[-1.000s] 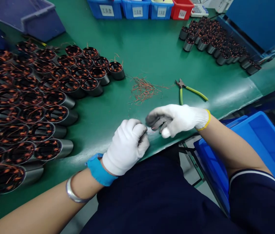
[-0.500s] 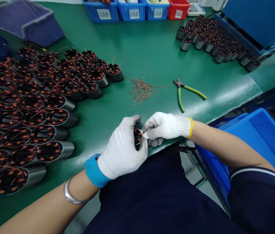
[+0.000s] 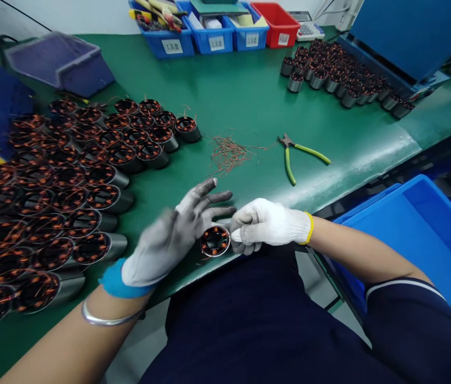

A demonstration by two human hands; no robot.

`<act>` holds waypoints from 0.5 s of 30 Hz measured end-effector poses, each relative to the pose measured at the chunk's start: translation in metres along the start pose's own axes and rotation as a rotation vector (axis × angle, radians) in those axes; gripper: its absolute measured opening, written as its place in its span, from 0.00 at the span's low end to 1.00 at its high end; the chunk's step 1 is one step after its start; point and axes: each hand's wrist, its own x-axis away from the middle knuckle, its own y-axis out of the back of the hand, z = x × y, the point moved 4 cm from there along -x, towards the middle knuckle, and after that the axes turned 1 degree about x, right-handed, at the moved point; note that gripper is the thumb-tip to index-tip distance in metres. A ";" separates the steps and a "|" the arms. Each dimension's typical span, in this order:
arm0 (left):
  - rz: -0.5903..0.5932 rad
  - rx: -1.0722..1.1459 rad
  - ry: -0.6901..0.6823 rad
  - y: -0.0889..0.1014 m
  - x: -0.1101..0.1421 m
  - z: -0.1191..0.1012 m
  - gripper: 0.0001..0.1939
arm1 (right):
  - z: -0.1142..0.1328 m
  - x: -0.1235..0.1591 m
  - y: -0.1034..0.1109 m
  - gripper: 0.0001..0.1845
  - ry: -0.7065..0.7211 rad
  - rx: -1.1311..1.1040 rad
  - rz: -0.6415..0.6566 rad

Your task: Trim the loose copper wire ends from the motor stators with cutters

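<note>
A motor stator (image 3: 215, 241), a short metal cylinder with copper windings round a dark core, stands at the bench's front edge with its open end up. My left hand (image 3: 175, 229), in a white and grey glove, is off to its left, fingers spread and partly blurred, holding nothing. Against the stator's right rim is my gloved right hand (image 3: 255, 226), its thumb and fingers pinched together. Whatever the pinch holds is hidden. Beyond the hands lie a loose heap of copper wire offcuts (image 3: 230, 154) and green-handled cutting pliers (image 3: 289, 149), jaws apart.
Many stators (image 3: 89, 202) crowd the left of the green bench (image 3: 225, 85); another group (image 3: 333, 80) stands at the back right. Blue bins (image 3: 213, 44) and a red bin (image 3: 279, 29) line the back. A large blue crate (image 3: 421, 224) sits below the right edge.
My left hand has let go of the stator and moved left, its fingers opening out. The right hand stays pinched beside the rim. The view has tilted up slightly.
</note>
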 end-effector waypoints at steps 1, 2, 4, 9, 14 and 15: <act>-0.034 0.046 0.112 0.001 -0.002 0.002 0.43 | 0.003 0.002 0.001 0.10 0.025 -0.003 -0.018; -0.023 0.069 0.235 0.000 -0.002 0.005 0.39 | 0.005 0.003 0.002 0.10 0.049 -0.007 -0.042; 0.050 0.077 0.440 -0.004 0.003 0.008 0.30 | 0.010 0.006 0.005 0.11 0.079 -0.011 -0.082; -0.138 -0.021 0.201 -0.006 0.011 -0.004 0.25 | 0.009 0.004 0.013 0.13 0.094 -0.058 -0.137; -0.181 -0.565 -0.565 -0.014 0.030 -0.030 0.19 | 0.007 0.003 0.017 0.16 0.132 -0.159 -0.117; -0.114 -0.656 -0.660 -0.017 0.035 -0.032 0.19 | 0.008 0.004 0.016 0.17 0.137 -0.162 -0.108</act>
